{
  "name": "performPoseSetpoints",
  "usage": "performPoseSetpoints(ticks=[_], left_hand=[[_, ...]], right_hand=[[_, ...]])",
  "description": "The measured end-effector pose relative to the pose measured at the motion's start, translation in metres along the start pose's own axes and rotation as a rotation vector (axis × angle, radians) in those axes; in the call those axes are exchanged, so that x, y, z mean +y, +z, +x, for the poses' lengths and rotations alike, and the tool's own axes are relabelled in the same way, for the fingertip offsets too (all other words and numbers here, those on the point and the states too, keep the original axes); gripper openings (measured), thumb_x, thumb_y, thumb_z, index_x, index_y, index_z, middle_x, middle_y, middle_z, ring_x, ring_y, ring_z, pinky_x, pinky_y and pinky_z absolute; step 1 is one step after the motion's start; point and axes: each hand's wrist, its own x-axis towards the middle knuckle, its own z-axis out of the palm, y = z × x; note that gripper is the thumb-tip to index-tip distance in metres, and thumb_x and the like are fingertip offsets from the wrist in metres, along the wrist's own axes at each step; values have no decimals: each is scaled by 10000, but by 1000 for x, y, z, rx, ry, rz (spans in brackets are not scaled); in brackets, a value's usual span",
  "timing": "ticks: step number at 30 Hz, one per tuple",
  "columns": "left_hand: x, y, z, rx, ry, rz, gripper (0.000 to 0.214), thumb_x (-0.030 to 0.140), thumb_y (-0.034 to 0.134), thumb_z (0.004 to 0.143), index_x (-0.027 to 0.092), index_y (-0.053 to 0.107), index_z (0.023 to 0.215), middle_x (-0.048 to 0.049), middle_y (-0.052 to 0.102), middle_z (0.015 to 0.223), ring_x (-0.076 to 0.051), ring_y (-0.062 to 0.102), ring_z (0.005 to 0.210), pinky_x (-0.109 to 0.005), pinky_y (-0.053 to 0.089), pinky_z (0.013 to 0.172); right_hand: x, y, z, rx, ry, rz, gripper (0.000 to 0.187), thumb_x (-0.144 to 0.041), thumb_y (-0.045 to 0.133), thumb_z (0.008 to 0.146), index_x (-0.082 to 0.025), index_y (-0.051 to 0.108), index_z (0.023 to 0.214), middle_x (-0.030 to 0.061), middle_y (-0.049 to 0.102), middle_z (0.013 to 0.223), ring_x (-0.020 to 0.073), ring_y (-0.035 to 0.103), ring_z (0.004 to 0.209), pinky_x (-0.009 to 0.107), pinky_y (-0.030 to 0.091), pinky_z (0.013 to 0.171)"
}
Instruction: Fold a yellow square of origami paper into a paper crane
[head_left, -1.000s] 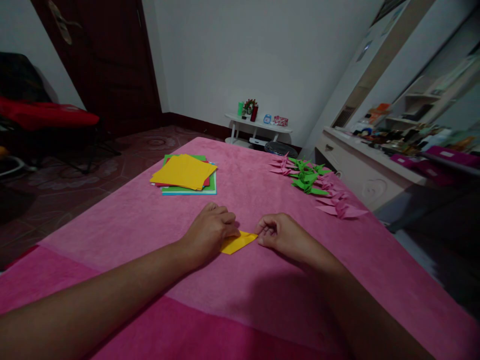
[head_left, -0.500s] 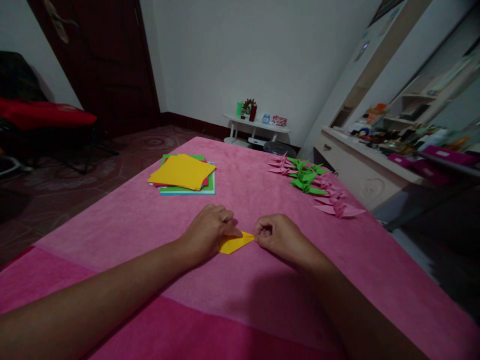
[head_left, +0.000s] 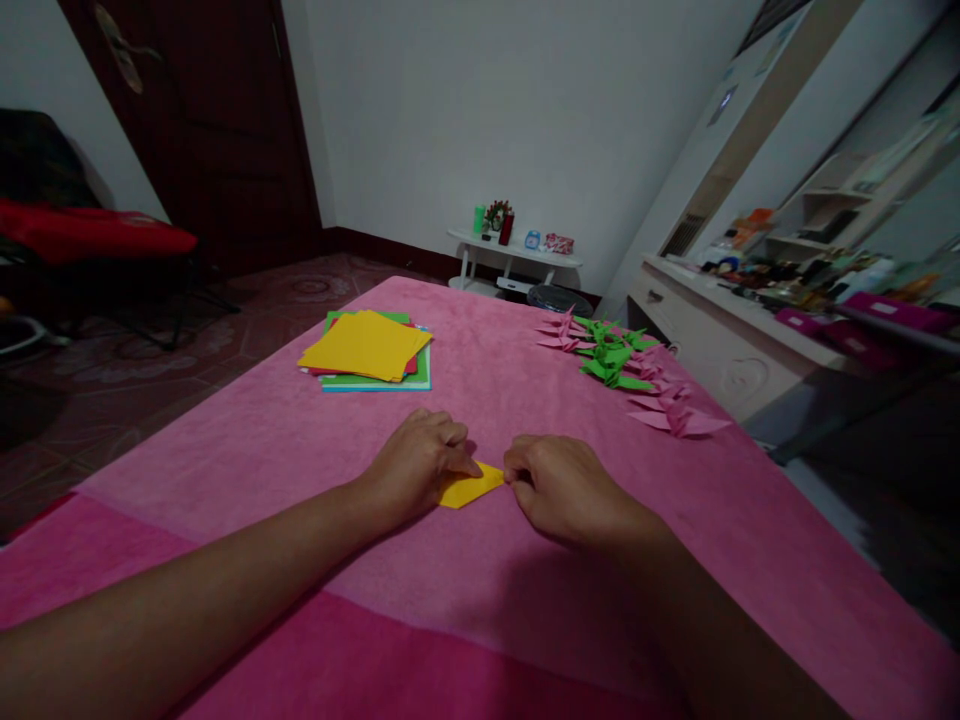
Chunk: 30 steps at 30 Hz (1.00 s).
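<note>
A small folded yellow origami paper (head_left: 466, 489) lies on the pink cloth between my hands. My left hand (head_left: 421, 462) presses on its left part, the thumb resting on top and the fingers curled over the far edge. At the paper's right tip, my right hand (head_left: 561, 484) pinches the point between thumb and fingers. The fingers cover both ends of the paper.
A stack of coloured sheets, yellow on top (head_left: 364, 345), lies beyond my left hand. Green paper cranes (head_left: 611, 362) and pink paper cranes (head_left: 679, 415) stand along the right side. A cluttered dresser (head_left: 739, 345) flanks the pink-covered table (head_left: 480, 580).
My right hand has rolled over slightly at the paper's tip, its knuckles turning upward and its fingers closing tighter. My left hand has stayed in place on the paper.
</note>
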Motion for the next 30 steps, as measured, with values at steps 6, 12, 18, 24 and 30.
performPoseSetpoints(ticks=[6, 12, 18, 24, 30], left_hand=[[0, -1, 0, -22, 10, 18, 227, 229, 505, 872, 308, 717, 881, -33, 575, 729, -152, 467, 760, -315, 273, 662], [4, -5, -1, -54, 25, 65, 190, 242, 543, 840, 308, 705, 914, -33, 598, 788, -164, 472, 791, -320, 273, 665], [15, -22, -4, -92, 4, -3, 202, 176, 544, 765, 238, 704, 871, -33, 633, 752, -178, 530, 775, -326, 326, 722], [2, -25, 2, -133, -153, -299, 265, 221, 455, 842, 211, 687, 970, -15, 691, 800, -135, 587, 671, -251, 401, 650], [-4, -35, 20, -11, -337, -574, 298, 300, 666, 705, 163, 698, 967, -45, 694, 880, -158, 607, 771, -241, 447, 675]], right_hand=[[8, 19, 7, 90, 193, 127, 122, -264, 592, 755, -201, 631, 657, 19, 645, 668, 128, 516, 577, 252, 237, 519], [11, 27, 12, 77, 281, 263, 157, -349, 660, 703, -201, 619, 676, 13, 639, 678, 120, 508, 576, 231, 242, 490], [6, 27, 11, 73, 331, 307, 137, -301, 696, 643, -199, 605, 660, 2, 621, 659, 113, 495, 564, 223, 257, 483], [5, 31, 15, 123, 303, 538, 68, -202, 649, 639, -172, 592, 658, -14, 572, 614, 95, 475, 539, 203, 305, 479], [-3, 2, 13, 186, 169, 803, 81, -116, 605, 629, -157, 591, 698, -35, 531, 596, 77, 450, 522, 183, 321, 465]])
